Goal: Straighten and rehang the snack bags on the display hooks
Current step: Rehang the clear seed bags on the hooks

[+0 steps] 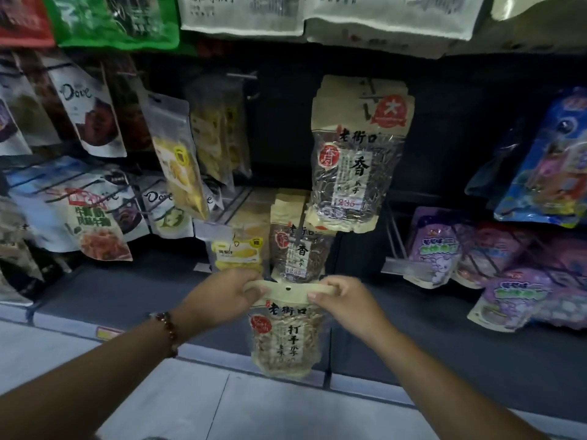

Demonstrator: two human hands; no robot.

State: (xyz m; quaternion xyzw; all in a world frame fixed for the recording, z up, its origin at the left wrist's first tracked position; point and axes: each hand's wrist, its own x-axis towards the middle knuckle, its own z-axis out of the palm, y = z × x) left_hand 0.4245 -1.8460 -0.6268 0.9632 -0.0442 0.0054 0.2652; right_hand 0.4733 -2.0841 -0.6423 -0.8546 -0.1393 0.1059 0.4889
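A beige seed bag [286, 338] with black lettering hangs upright in front of the lower shelf, held by its top strip. My left hand [222, 296] pinches the strip's left end and my right hand [343, 300] pinches its right end; the small hang hole shows between them. Just behind it a similar dark-seed bag [297, 249] hangs on a lower hook. Higher up, a stack of the same dark-seed bags [352, 160] hangs on another hook. A bare metal hook [243, 76] sticks out at upper middle.
Dove chocolate bags [92, 122] and yellow dried-fruit bags [181, 160] hang at left. Purple candy bags [438, 249] and a blue cartoon bag [552, 166] hang at right. The grey shelf ledge [127, 300] runs below, with white floor beneath.
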